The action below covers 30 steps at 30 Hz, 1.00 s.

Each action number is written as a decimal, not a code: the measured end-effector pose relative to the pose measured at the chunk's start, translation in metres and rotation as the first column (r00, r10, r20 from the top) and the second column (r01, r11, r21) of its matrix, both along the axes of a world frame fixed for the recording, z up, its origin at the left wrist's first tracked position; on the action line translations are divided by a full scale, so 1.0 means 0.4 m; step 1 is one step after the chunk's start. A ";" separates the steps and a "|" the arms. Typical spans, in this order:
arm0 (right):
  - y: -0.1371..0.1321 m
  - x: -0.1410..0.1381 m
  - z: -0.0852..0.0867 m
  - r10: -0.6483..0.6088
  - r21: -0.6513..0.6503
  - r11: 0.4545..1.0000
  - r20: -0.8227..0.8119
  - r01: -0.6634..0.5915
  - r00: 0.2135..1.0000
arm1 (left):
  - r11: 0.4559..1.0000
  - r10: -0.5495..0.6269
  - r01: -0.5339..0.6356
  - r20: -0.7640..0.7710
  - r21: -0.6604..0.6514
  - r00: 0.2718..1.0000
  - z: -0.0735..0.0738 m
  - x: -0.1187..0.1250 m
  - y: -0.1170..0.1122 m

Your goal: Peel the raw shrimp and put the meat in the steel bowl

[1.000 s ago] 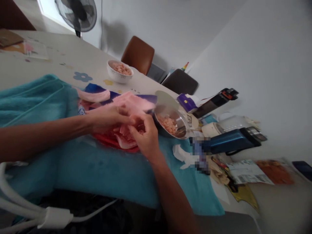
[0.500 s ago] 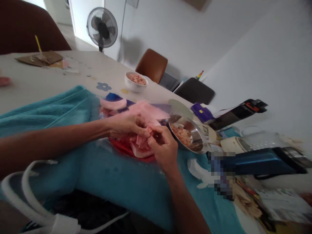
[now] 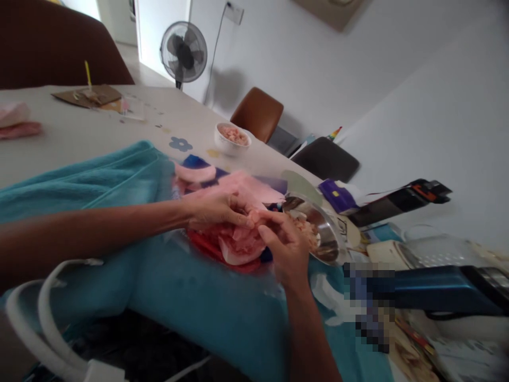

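My left hand (image 3: 212,209) and my right hand (image 3: 287,245) meet over a pile of pink fruit pieces with pale rind (image 3: 240,244) that lies on a red sheet. Both hands pinch one small pink piece (image 3: 253,217) between their fingertips. Just to the right stands a tilted steel bowl (image 3: 323,233) with small pink bits in it. A teal towel (image 3: 119,180) covers the table under my arms. Large pink peel pieces (image 3: 242,183) lie behind my hands.
A white bowl (image 3: 231,139) of pink bits stands further back on the pale table (image 3: 79,130). At the right lie a dark blue flask (image 3: 429,289), a black device (image 3: 397,199), a purple pack (image 3: 334,192) and papers. Chairs and a fan (image 3: 183,53) stand beyond.
The view has swung up and left, so everything sits further right. My hands have come together from the pile and now pinch a small pink piece, my right hand nearer the steel bowl.
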State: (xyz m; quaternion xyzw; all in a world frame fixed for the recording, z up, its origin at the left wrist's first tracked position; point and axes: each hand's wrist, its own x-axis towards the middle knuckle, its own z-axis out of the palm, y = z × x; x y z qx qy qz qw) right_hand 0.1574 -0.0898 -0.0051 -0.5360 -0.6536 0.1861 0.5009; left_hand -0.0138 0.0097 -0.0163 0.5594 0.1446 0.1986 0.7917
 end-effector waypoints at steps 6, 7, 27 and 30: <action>-0.006 0.010 0.015 -0.151 0.193 0.975 0.210 0.110 0.966 | 0.902 0.267 -0.202 -0.125 0.381 0.956 -0.009 0.009 -0.009; -0.007 0.008 0.016 -0.124 0.178 0.980 0.232 0.083 0.965 | 0.881 0.285 -0.207 -0.127 0.425 0.950 -0.010 0.011 -0.010; 0.002 -0.017 0.001 -0.150 -0.301 0.950 -0.203 0.083 0.968 | 0.698 0.206 -0.094 -0.073 0.710 0.976 -0.001 0.005 -0.016; 0.003 -0.012 0.005 -0.141 -0.356 0.934 -0.396 -0.010 0.907 | 0.796 0.134 -0.081 -0.044 0.599 0.990 0.004 0.003 -0.011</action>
